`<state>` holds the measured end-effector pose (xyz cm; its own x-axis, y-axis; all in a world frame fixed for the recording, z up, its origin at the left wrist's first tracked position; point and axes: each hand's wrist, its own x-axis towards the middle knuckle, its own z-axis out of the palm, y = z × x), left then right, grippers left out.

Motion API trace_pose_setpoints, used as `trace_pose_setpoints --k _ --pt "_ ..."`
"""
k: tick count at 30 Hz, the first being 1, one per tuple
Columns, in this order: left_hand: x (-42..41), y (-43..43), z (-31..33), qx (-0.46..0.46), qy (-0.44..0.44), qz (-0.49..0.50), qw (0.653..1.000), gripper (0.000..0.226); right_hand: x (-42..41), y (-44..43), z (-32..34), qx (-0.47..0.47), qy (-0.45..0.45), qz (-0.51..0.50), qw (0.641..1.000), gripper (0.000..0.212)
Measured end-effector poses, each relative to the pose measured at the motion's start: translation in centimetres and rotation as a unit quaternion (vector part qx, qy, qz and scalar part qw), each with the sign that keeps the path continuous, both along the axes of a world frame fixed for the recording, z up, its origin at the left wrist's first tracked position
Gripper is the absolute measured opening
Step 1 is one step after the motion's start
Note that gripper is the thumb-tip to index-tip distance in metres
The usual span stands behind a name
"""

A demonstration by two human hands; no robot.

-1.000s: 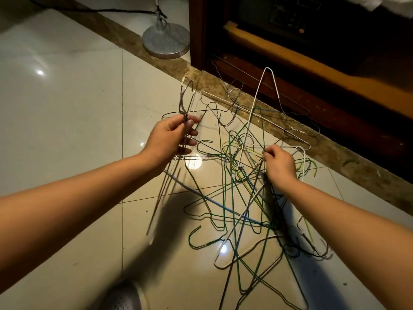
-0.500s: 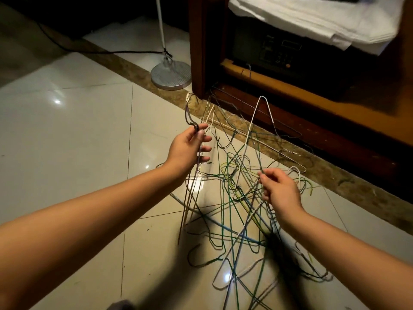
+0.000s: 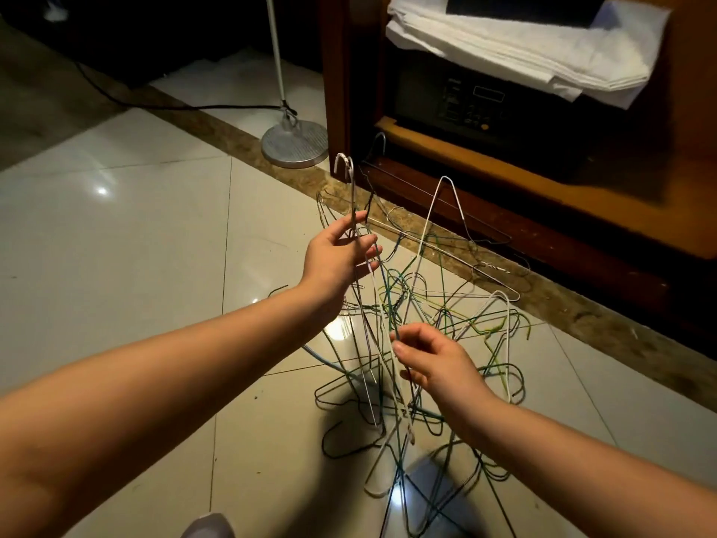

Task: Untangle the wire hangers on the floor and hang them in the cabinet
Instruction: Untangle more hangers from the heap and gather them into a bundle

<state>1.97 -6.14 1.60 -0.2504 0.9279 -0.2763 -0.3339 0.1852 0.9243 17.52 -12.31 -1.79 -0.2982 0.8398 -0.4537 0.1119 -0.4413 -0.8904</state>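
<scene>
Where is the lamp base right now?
In the head view the lamp base sits on the floor at upper centre, just left of the cabinet, beyond the left hand and the hanger pile.

Hotel room — cabinet (image 3: 341, 71) safe (image 3: 473, 106), folded linen (image 3: 543, 52)

Bare tile floor (image 3: 116, 246) open left of left hand (image 3: 333, 258); tangled wire hangers (image 3: 446, 316) crowd between hands, lamp base (image 3: 295, 143) and cabinet (image 3: 543, 211) block beyond.
</scene>
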Motion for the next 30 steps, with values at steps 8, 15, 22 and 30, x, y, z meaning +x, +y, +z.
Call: trace_pose_setpoints --k 8,15,22,30 --pt "-0.3 0.2 -0.2 -0.012 -0.037 0.004 0.999 0.034 -0.2 0.8 0.0 -0.007 -0.013 0.067 0.998 0.018" --pt "0.4 -0.1 -1.5 -0.011 -0.021 -0.042 0.999 0.032 -2.0 2.6 1.1 -0.013 0.003 0.069 0.998 0.016" --pt "0.7 -0.1 -2.3 -0.012 0.003 -0.043 0.999 0.034 -2.9 2.9 1.5 -0.012 0.03 0.043 0.999 0.016" --pt "0.8 -0.2 -2.4 -0.009 0.018 -0.035 0.999 0.05 -3.0 2.9 1.2 0.013 -0.046 0.059 0.997 0.017"
